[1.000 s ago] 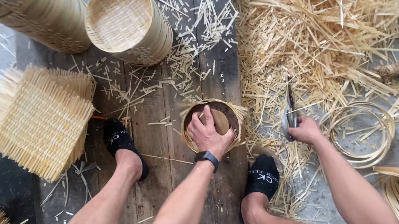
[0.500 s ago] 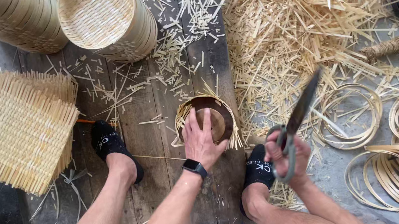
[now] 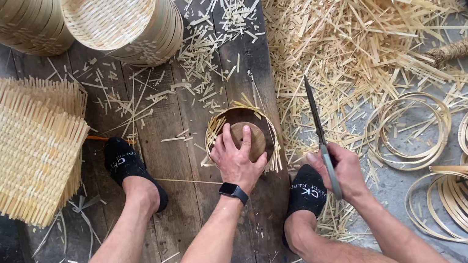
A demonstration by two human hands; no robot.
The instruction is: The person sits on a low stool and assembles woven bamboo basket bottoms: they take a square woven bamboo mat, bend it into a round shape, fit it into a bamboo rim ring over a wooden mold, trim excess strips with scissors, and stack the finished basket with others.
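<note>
Small round woven bamboo basket holds a round wooden block; left hand fingers spread on block. Right hand, beside basket, fingers clenched around dark-bladed knife.

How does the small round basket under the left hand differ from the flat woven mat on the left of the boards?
The small basket is round and has a rim hoop; the woven mat is square and flat, without a hoop. The basket is much smaller than the mat. The left hand presses a round block into the basket; nothing touches the mat. The mat's strip ends stick out long on all sides, the basket's only partly. Both are woven from pale bamboo strips.
</note>
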